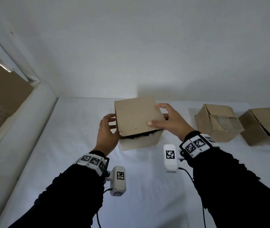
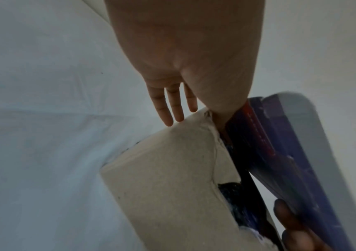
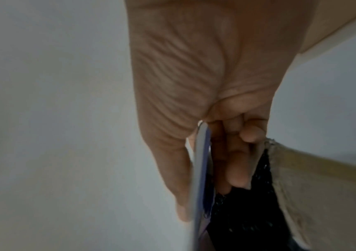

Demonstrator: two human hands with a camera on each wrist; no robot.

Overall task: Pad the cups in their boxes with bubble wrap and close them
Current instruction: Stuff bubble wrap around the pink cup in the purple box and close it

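Observation:
A cardboard box (image 1: 139,142) stands mid-table on a white sheet. Its top flap (image 1: 137,116) is tilted, leaving a narrow gap at the front. My right hand (image 1: 162,117) pinches the flap's right edge, thumb on top and fingers underneath; the flap edge (image 3: 200,169) shows between them. My left hand (image 1: 112,124) holds the box's left wall (image 2: 168,169), with its fingers (image 2: 172,105) straight along the outside and the thumb tucked into the gap at the rim. The flap's underside (image 2: 291,152) is printed blue and red. Dark dotted filling (image 3: 248,212) shows inside; no cup is visible.
Two more cardboard boxes stand to the right, one (image 1: 218,122) with taped flaps, the other (image 1: 264,125) at the far right. A white wall runs behind the table. A padded white edge (image 1: 32,116) borders the left side.

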